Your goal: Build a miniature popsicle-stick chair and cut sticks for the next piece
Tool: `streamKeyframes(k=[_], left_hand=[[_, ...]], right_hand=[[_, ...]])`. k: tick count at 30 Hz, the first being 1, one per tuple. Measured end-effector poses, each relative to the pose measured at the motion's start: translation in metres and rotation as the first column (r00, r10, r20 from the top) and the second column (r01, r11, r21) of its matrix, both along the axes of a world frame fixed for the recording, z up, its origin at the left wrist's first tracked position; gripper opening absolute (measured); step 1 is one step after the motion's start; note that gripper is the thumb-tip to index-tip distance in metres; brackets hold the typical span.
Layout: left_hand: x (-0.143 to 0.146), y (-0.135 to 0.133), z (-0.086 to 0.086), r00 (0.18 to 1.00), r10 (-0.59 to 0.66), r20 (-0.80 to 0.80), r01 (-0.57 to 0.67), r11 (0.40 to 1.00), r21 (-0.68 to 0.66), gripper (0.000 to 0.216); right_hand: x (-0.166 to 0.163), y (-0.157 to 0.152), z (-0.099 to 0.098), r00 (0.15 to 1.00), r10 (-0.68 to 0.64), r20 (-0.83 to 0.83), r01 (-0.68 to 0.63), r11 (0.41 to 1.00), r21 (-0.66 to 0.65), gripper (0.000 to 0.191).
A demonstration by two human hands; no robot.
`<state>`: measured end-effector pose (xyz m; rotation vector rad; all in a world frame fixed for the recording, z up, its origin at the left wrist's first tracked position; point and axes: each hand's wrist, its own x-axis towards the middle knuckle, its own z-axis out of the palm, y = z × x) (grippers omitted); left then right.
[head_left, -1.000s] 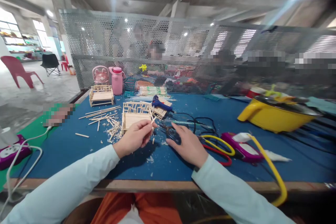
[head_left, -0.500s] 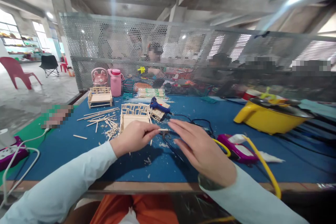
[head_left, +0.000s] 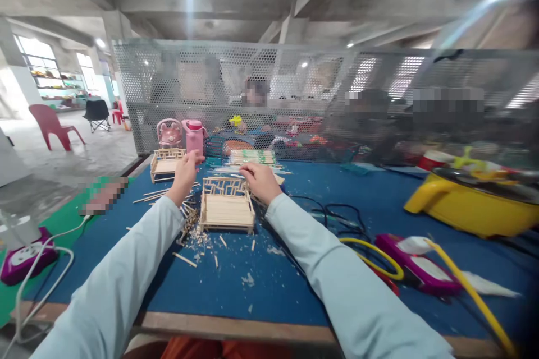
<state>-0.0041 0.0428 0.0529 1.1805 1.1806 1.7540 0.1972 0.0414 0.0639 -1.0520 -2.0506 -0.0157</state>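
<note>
Here, a miniature wooden bench [head_left: 162,168] stands just left of your left hand [head_left: 185,175], its fingers part-curled; whether they pinch anything, I can't tell. A second bench [head_left: 225,210] sits between your hands, nearer you. Your right hand [head_left: 263,182] curls by its far right corner, any grip hidden.

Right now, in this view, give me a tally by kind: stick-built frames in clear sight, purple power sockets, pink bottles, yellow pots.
Stick-built frames: 2 (whether another lies behind the right hand, I cannot tell)
Purple power sockets: 2
Pink bottle: 1
Yellow pot: 1
Total: 6
</note>
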Motion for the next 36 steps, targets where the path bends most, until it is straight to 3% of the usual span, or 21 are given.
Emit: streamKeyframes(k=[1, 3, 8, 12, 17, 21, 24, 30, 36], left_hand=[[-0.004, 0.005, -0.009, 0.992, -0.069, 0.103, 0.076, 0.995, -0.065, 0.040], [-0.008, 0.010, -0.026, 0.977, -0.149, 0.151, 0.167, 0.980, -0.111, 0.042], [0.001, 0.006, -0.042, 0.930, -0.352, 0.106, 0.362, 0.926, -0.102, 0.051], [0.009, -0.002, -0.037, 0.940, -0.335, -0.061, 0.330, 0.940, -0.087, 0.052], [0.011, -0.007, -0.034, 0.952, -0.283, -0.118, 0.273, 0.958, -0.090, 0.043], [0.011, -0.007, -0.034, 0.956, -0.256, -0.144, 0.245, 0.965, -0.091, 0.040], [0.012, -0.007, -0.034, 0.956, -0.245, -0.161, 0.232, 0.968, -0.093, 0.038], [0.012, -0.007, -0.034, 0.957, -0.238, -0.166, 0.225, 0.970, -0.095, 0.040], [0.010, -0.005, -0.038, 0.953, -0.286, -0.101, 0.276, 0.956, -0.099, 0.053]], right_hand=[[-0.001, 0.003, -0.006, 1.000, 0.004, -0.004, -0.004, 1.000, -0.029, 0.016], [-0.002, 0.006, -0.014, 1.000, 0.012, -0.003, -0.012, 0.999, -0.052, 0.018], [-0.001, 0.006, -0.018, 1.000, 0.023, 0.002, -0.023, 0.997, -0.072, 0.018], [0.000, 0.005, -0.017, 1.000, 0.028, 0.003, -0.028, 0.996, -0.080, 0.018], [0.000, 0.006, -0.020, 0.998, 0.051, -0.026, -0.054, 0.991, -0.118, 0.019], [0.003, 0.016, -0.025, 0.962, 0.075, -0.263, -0.135, 0.966, -0.219, 0.026], [0.008, 0.022, -0.028, 0.930, 0.057, -0.363, -0.145, 0.965, -0.220, 0.035], [0.009, 0.016, -0.027, 0.951, 0.062, -0.304, -0.121, 0.976, -0.180, 0.019], [0.004, 0.012, -0.026, 0.966, 0.074, -0.249, -0.116, 0.981, -0.158, 0.018]])
